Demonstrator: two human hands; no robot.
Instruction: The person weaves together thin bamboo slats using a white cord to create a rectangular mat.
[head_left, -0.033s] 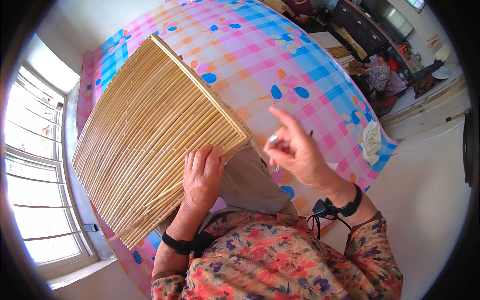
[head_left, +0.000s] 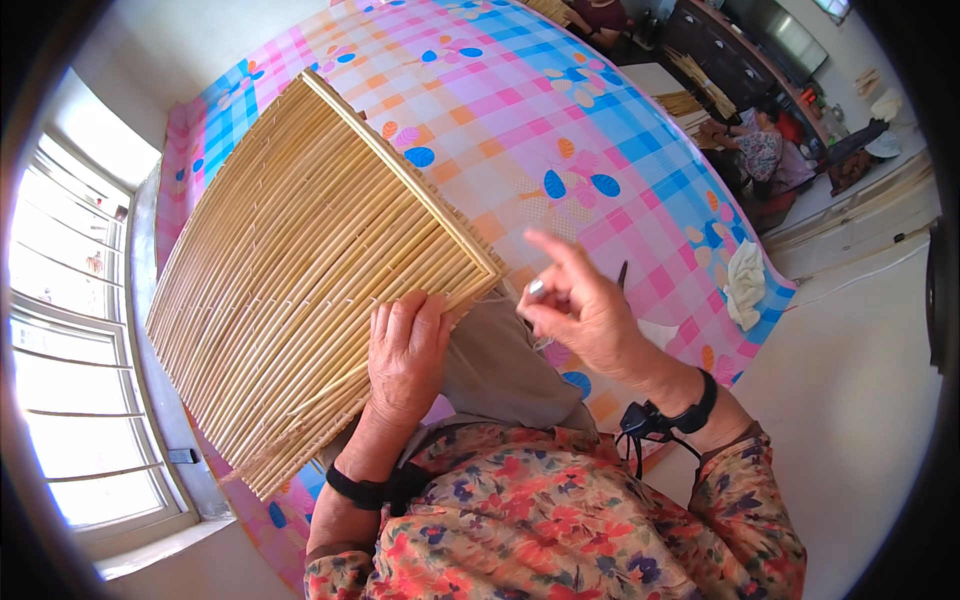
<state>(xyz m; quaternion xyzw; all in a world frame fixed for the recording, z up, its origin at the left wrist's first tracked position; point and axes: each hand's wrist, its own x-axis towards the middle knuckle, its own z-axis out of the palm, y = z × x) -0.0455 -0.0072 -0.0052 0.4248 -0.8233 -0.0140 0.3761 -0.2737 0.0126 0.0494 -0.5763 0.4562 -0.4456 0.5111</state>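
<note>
A mat of straight yellow reed stalks (head_left: 290,270), stitched together in rows with thread and bound along one edge, slants across my lap. My left hand (head_left: 408,355) grips its near edge, fingers laid over the stalks; the thumb is hidden. Right of the mat's corner, my right hand (head_left: 580,305) is raised, apart from it. Its index finger points out while the others curl toward the thumb. A silver metal band (head_left: 537,288) sits on one finger. A thin white thread (head_left: 543,344) shows just below the thumb, seemingly held in the curled fingers.
A checked pink and blue sheet (head_left: 480,130) spreads beneath. Behind my right hand lies a dark pointed thing (head_left: 622,275), partly hidden. A crumpled white cloth (head_left: 744,285) rests at the right edge. Far right, a person (head_left: 758,155) sits near bundled stalks (head_left: 700,85). A barred window (head_left: 80,350) stands left.
My right hand has moved slightly left and down, nearer the mat's corner, baring more of the dark pointed thing. My left hand and the mat have hardly moved.
</note>
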